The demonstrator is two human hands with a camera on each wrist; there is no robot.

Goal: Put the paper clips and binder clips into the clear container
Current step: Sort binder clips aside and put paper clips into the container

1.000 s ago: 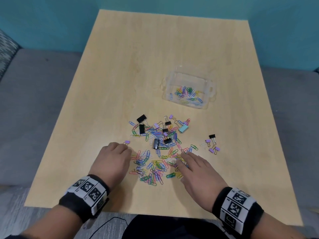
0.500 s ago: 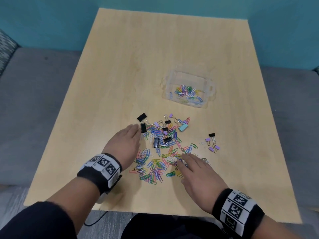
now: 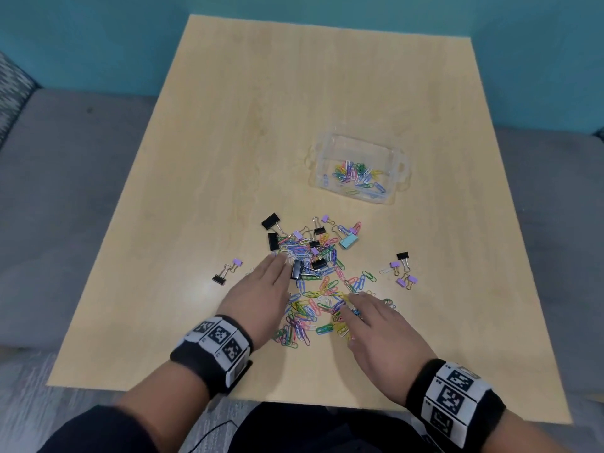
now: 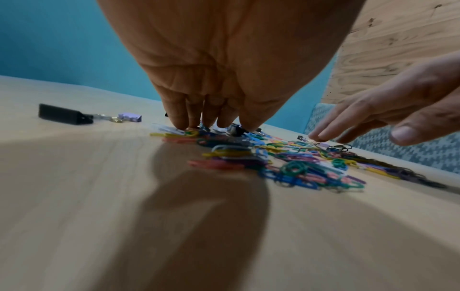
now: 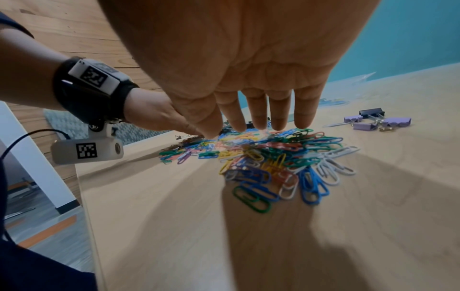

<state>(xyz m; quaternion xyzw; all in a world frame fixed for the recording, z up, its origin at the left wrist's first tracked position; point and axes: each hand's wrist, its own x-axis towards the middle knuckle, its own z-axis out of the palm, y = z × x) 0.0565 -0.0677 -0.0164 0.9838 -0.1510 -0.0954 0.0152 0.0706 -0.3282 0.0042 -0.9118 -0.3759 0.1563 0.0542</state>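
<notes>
Reaching over the pile [image 3: 313,289], you have both hands low above the table [image 3: 228,125], palms down. Your left hand [image 3: 258,295] lies flat with its fingers straight and close together; the fingertips [image 4: 181,124] touch the far left edge of the pile, next to a black binder clip [image 3: 296,269], and grasp nothing. Your right hand [image 3: 379,328] is spread, fingers straight and slightly apart, their tips [image 5: 259,124] touching the paper clips [image 5: 273,157] on the near right part of the pile; it holds nothing either.

The paper clips, in many colours, lie in a loose heap between your hands and on past the fingertips. Mixed into the far part of the heap are black binder clips [image 3: 270,221], small purple ones and one light blue clip [image 3: 349,240]. To your left, apart from the pile, a small black clip [image 3: 219,278] and a purple clip [image 3: 237,262] lie together. To your right, another small group [image 3: 403,269] of one black and several purple binder clips sits apart from the heap.

The container [image 3: 359,171] stands on the table beyond the pile and a little to the right, well apart from both hands. A layer of coloured paper clips lies on its bottom; I cannot tell whether any binder clip is among them.

Each wrist wears a black band [image 3: 212,348] with square printed markers.
</notes>
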